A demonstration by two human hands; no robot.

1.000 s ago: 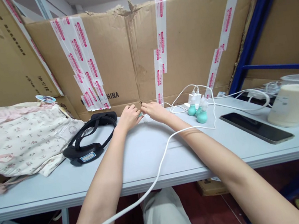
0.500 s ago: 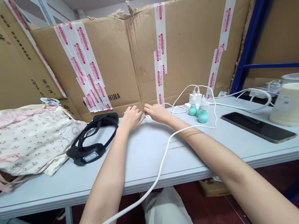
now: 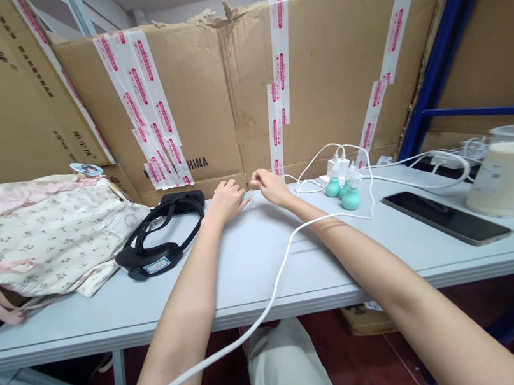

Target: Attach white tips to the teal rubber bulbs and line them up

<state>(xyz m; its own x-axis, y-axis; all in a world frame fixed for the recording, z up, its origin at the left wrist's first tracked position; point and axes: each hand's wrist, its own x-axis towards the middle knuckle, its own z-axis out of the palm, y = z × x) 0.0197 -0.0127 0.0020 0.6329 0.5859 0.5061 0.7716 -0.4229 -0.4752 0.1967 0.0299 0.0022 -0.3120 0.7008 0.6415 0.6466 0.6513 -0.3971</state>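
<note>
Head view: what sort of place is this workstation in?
Probably a storeroom or warehouse corner. Tall taped cardboard stands behind the grey tabletop, and a blue metal frame, like storage racking, rises at the right edge.

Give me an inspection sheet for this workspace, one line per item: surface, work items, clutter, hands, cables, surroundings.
Surface: pale tabletop; no damage seen.
Work items: small teal-and-clear piece, partly hidden by fingers; group of teal-bottomed bottles to the right.
Clutter: floral bag and black headset at left; phone and drink cup at right.
Hands: left grip on the piece; right grip apart from it, fingers curled, contents unclear.
Cables: white cable crosses in front of the left forearm; more wires near the charger.
Surroundings: taped cardboard behind, blue frame at right.
</note>
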